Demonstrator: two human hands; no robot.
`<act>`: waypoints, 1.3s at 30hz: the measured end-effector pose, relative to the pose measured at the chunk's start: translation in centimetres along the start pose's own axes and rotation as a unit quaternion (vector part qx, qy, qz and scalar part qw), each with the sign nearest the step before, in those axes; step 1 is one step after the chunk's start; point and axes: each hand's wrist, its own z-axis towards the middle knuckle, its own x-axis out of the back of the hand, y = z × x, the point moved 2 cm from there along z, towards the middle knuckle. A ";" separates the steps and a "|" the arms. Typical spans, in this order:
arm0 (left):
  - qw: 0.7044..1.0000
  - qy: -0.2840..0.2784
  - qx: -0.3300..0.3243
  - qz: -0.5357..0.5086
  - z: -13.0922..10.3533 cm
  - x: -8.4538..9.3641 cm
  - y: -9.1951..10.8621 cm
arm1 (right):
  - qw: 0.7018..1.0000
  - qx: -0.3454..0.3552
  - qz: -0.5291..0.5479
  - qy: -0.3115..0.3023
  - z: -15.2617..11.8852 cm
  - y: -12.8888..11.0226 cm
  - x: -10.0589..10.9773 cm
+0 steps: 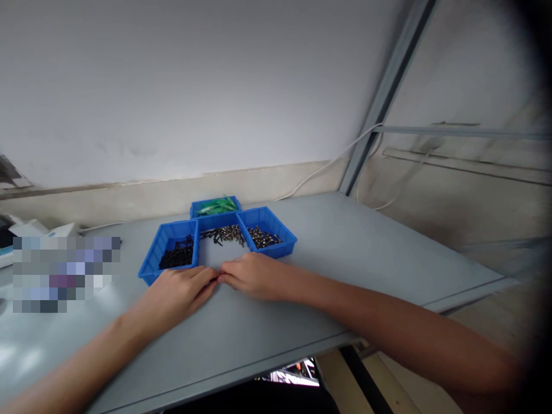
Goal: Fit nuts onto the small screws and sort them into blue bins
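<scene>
My left hand (183,287) and my right hand (254,275) meet fingertip to fingertip just in front of the blue bins. Both have their fingers pinched together, and whatever small piece they hold is too hidden to name. Beside my left hand stands a blue bin (149,260) with black screw-like pieces (176,253) in it. Past my right hand, another blue bin (284,248) contains small shiny metal parts (262,237). Between these bins, a loose pile of dark and silvery small parts (226,234) lies on the table.
At the back, a third blue bin (193,211) holds green slender items (218,206). A grey table (336,253) runs up to the wall. A metal post (375,109) rises at the right, with a white cable (313,172) near it. White boxes (32,229) and a blurred-out area are at left.
</scene>
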 end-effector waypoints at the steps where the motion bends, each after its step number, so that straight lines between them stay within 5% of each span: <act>1: 1.000 0.000 -0.002 0.002 0.0 0.0 0.0 | 1.000 -0.009 0.013 -0.002 0.0 0.0 0.0; 22: 0.999 0.046 -0.011 0.007 0.2 1.2 0.6 | 0.977 -0.003 0.210 -0.033 -0.1 0.1 0.8; 39: 0.999 0.041 -0.012 0.008 0.1 1.2 0.4 | 0.947 -0.100 0.306 -0.018 -0.1 0.3 0.0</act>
